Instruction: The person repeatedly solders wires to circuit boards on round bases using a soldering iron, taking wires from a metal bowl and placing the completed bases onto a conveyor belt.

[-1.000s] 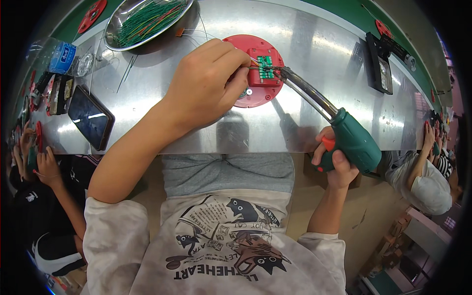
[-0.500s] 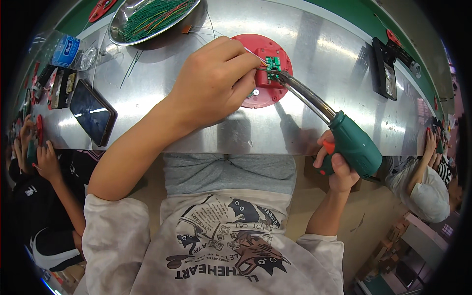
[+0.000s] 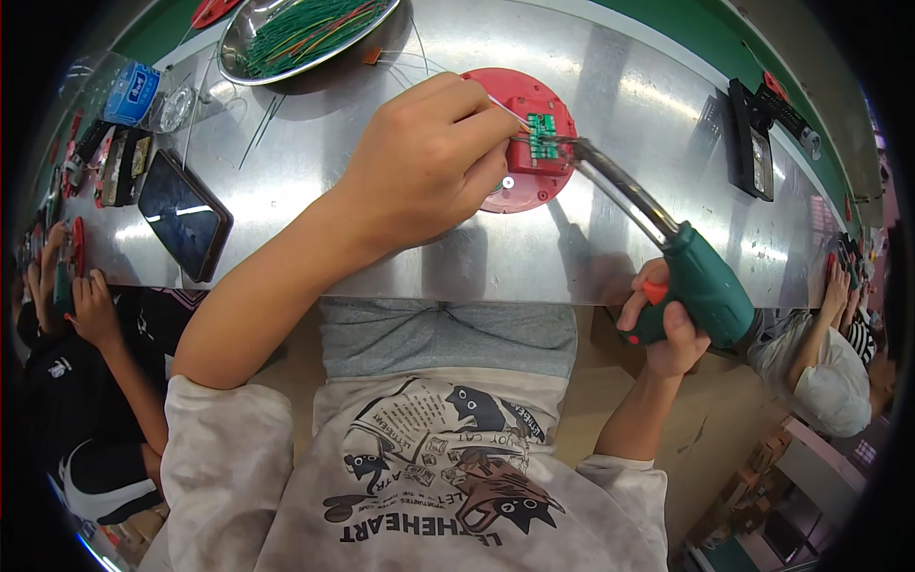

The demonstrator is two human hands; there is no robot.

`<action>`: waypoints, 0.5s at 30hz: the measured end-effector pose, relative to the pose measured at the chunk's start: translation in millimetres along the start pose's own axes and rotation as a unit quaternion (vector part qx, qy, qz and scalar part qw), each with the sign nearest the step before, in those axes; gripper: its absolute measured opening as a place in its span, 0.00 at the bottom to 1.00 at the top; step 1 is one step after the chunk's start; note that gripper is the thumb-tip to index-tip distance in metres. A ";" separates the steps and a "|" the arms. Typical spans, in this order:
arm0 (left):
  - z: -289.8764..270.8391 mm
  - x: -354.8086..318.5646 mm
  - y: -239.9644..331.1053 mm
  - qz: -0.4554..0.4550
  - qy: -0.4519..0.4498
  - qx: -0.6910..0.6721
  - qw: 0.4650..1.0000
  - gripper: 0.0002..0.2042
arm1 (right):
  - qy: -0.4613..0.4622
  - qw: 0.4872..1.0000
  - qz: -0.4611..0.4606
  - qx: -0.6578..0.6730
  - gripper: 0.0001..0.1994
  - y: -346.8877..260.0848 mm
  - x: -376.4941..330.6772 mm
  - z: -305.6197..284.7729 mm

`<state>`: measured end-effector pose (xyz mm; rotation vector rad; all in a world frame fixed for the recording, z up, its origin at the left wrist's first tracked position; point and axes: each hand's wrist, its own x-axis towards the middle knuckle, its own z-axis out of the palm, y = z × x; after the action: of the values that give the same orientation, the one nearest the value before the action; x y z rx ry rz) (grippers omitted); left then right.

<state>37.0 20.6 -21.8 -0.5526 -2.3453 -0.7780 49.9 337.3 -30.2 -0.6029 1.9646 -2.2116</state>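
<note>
A round red plastic housing (image 3: 522, 83) lies on the metal table, with a small green circuit board (image 3: 542, 138) on its raised block. My left hand (image 3: 419, 157) is closed beside the board, its fingertips pinching thin wires (image 3: 510, 112) that run to the board's left edge. The fingers partly hide the wire ends. In my right hand (image 3: 675, 334) is a green soldering gun (image 3: 710, 291), gripped by its handle near the red trigger. Its long metal barrel slants up and left, and the dark tip is at the board's right side; whether it touches cannot be made out.
A metal bowl (image 3: 315, 81) of green, red and yellow wires stands at the far left. Nearby are loose wires, a phone (image 3: 181, 221), and a plastic bottle (image 3: 133, 93). A black stand (image 3: 749, 143) sits at right. Other people's hands (image 3: 93, 310) are at the sides.
The soldering gun has drawn slightly to the right, its tip moving from the middle of the board toward its right side. My left hand keeps its pinch. The whole view has shifted a little.
</note>
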 end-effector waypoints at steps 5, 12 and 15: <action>1.0 1.2 -1.6 0.015 0.011 -0.004 1.000 0.06 | -0.011 1.000 -0.015 0.007 0.23 2.2 0.1 -3.0; 0.4 1.0 -0.6 0.008 0.003 0.000 1.000 0.05 | -0.003 1.000 -0.016 0.012 0.24 3.2 -0.6 -5.4; -0.1 0.3 -0.3 0.012 0.003 0.002 1.000 0.05 | 0.002 0.999 -0.027 0.034 0.23 3.5 -0.3 -4.9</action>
<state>36.6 20.4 -21.7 -0.5742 -2.3304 -0.7633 47.8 341.4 -34.0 -0.6487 1.8881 -2.3028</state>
